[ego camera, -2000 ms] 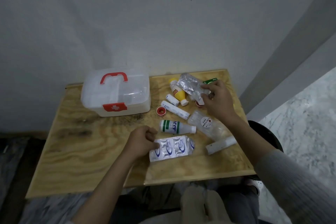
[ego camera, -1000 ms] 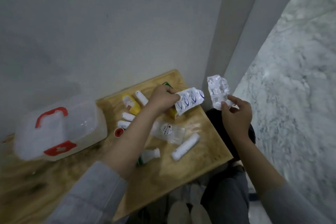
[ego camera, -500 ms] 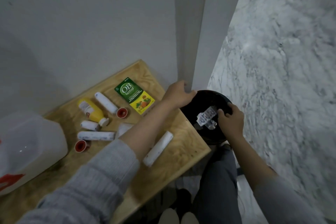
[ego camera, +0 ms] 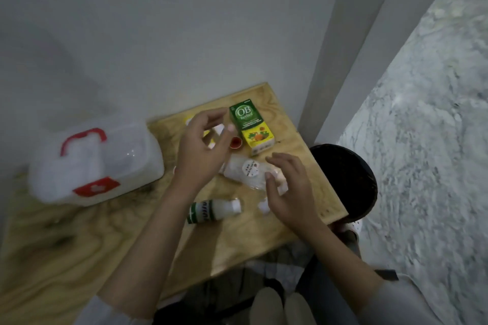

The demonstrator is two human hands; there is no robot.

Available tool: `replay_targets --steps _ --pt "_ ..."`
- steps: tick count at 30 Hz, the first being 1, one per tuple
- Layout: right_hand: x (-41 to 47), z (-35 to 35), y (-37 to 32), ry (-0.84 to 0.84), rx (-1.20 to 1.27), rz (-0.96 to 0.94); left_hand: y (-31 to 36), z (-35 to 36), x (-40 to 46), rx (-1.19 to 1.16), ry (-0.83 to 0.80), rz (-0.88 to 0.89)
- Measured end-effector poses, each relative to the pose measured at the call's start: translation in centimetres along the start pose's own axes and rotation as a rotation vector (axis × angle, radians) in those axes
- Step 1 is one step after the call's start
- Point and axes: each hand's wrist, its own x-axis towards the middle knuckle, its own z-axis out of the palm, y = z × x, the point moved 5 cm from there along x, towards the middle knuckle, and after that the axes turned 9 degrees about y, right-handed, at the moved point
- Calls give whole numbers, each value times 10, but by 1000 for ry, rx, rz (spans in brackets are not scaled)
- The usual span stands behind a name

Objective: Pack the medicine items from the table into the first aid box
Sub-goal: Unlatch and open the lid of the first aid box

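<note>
- Medicine items lie scattered on the wooden table (ego camera: 52,253), under and around both hands; none is in anyone's grip, and none can be seen inside the box.
- First aid box (ego camera: 95,163), white with a red handle and red clasp, sits well to the left of the left hand's fingers, lid down, so it looks closed.
- Black bin (ego camera: 348,182) stands just off the table's right edge, to the right of the right hand's fingers.
- Green and yellow carton (ego camera: 250,126) lies just beyond the left fingertips, toward the wall.
- Clear packet with a round label (ego camera: 245,170) lies between the two hands, its right part under the right fingers.
- White bottle with green bands (ego camera: 211,211) lies on its side nearer the person than either set of fingers.
- Small red cap (ego camera: 235,142) sits just beside the left thumb tip, next to the carton.
- Left hand (ego camera: 203,150) hovers with fingers loosely curled and spread, holding nothing.
- Right hand (ego camera: 290,190) is spread, palm down, low over the clear packet; whether its fingertips touch the packet I cannot tell, but they close on nothing.
- Step in hand, as I judge it: choosing the first item to pick up, with packing itself not begun.
- Next move, I would say, calls for the box lid to be unclasped and raised, then a firm pinch on the slippery packet or the carton, carried leftward past the left fingers into the box.
</note>
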Motion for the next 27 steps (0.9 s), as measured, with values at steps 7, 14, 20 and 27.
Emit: replay_targets --steps 7,14,20,27 --pt "-24 60 -52 -99 87 -173 -35 -129 -38 191 440 183" --pt "-17 136 -116 -164 197 -379 -98 -215 -65 408 721 262" --pt "-21 194 -150 -211 87 -689 -168 -240 -63 362 659 201" --pt "-29 227 -158 -227 -185 -797 -192 -237 -53 139 592 25"
